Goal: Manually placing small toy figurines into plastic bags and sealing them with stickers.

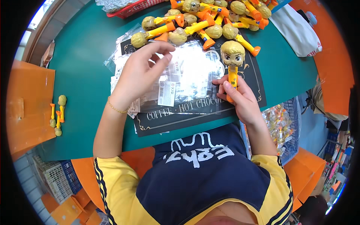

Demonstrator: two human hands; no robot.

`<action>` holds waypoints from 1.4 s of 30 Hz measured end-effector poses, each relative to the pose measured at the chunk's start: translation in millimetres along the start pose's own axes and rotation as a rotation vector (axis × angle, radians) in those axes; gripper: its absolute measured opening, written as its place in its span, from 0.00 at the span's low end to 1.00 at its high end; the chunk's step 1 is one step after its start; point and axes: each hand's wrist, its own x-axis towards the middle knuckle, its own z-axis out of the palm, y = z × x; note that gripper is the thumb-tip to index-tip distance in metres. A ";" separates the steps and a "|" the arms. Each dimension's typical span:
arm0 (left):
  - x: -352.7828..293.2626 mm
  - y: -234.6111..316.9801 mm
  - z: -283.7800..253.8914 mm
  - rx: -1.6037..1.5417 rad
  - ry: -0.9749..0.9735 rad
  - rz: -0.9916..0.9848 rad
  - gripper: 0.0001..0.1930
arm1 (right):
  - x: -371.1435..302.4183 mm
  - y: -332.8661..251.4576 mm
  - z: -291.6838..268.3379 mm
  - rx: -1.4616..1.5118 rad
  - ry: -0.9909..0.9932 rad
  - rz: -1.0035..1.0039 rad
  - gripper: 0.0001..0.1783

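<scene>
Right of centre, I see the right hand (243, 98) gripping the yellow stem of a blond-headed plastic figure (232, 56), head up. Left of centre, the left hand (143, 70) has thumb and fingers parted; I cannot tell whether it touches the shiny clear plastic bags (195, 75) beneath, mid-frame. They lie on a black rectangular mat with white lettering (159, 126). Beyond, at top centre, is a heap of similar yellow-and-orange plastic figures (198, 26), then a red plastic basket (131, 9) at the upper edge.

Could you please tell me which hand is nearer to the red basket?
Left. The left hand is over the clear plastic bags, on the near side of the red basket; the right hand, holding a yellow-haired figure, is farther right.
</scene>
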 end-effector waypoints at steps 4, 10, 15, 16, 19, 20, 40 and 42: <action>-5.1 -6.8 -1.3 0.386 -0.204 0.244 0.16 | -1.8 1.6 0.4 0.031 0.012 -0.002 0.11; -17.4 3.8 48.5 0.427 -0.186 0.514 0.14 | -1.5 -0.7 0.1 0.027 0.006 0.036 0.11; -17.0 -11.6 70.4 0.353 -0.175 0.430 0.11 | -1.1 3.2 -0.5 0.031 0.002 -0.012 0.12; -16.2 -14.5 71.0 0.353 -0.175 0.431 0.11 | -0.8 3.6 -0.6 0.031 0.002 -0.013 0.12; -15.5 -19.0 70.6 0.339 -0.168 0.454 0.09 | -0.6 3.4 -0.6 -0.028 0.007 0.007 0.13; -15.7 -18.9 70.4 0.315 -0.166 0.444 0.08 | -1.4 2.7 -0.2 -0.036 0.008 0.008 0.13; -16.9 -12.7 70.4 0.131 -0.119 0.438 0.05 | -31.5 -47.3 -53.2 -0.802 0.014 -0.352 0.18; -16.9 -15.2 73.3 0.188 -0.125 0.464 0.04 | -30.5 -46.9 -48.1 -0.912 0.001 -0.340 0.17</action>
